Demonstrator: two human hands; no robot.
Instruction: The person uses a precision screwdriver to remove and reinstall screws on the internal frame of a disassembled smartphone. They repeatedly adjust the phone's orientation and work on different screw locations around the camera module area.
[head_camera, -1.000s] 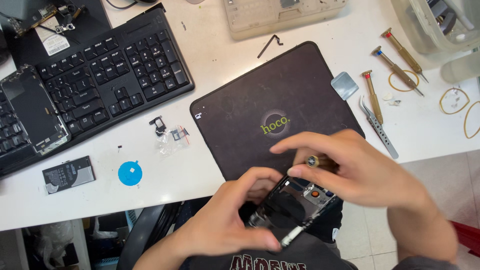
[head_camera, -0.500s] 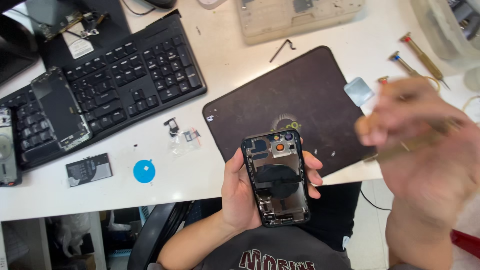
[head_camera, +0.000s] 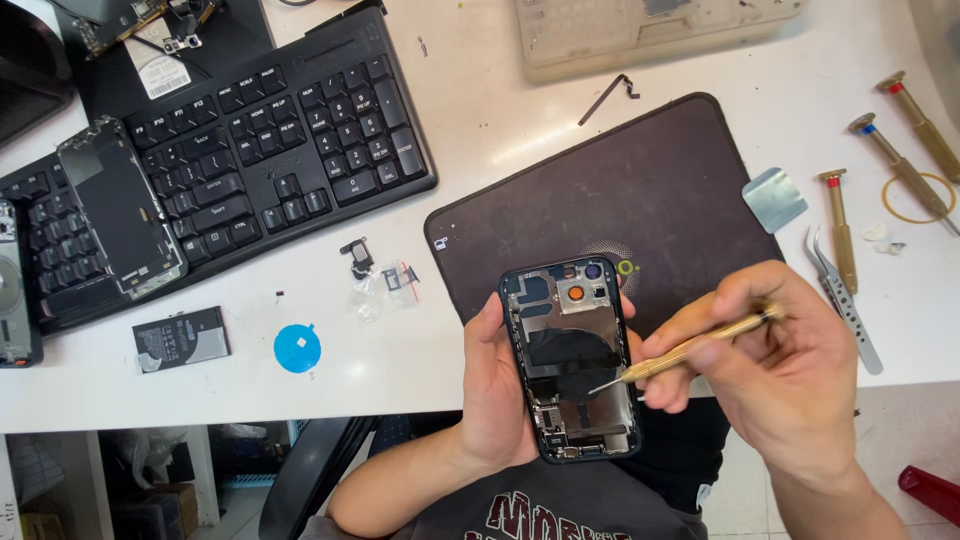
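My left hand (head_camera: 495, 400) cradles an opened phone chassis (head_camera: 570, 360) from below, inner parts facing up, over the table's front edge. My right hand (head_camera: 780, 365) grips a brass-handled screwdriver (head_camera: 690, 348). Its tip touches the lower middle of the phone's inside. The phone hovers over the near edge of a dark work mat (head_camera: 620, 200).
A black keyboard (head_camera: 250, 150) lies at the left with a detached phone screen (head_camera: 120, 220) on it. A small battery (head_camera: 182, 338), a blue round sticker (head_camera: 298, 349) and small parts (head_camera: 375, 275) lie on the white table (head_camera: 400, 350). More screwdrivers (head_camera: 840, 225) and tweezers (head_camera: 845, 295) lie at the right.
My right hand came back from the right with the screwdriver and set its tip on the phone's inside. My left hand keeps the phone, which has shifted slightly.
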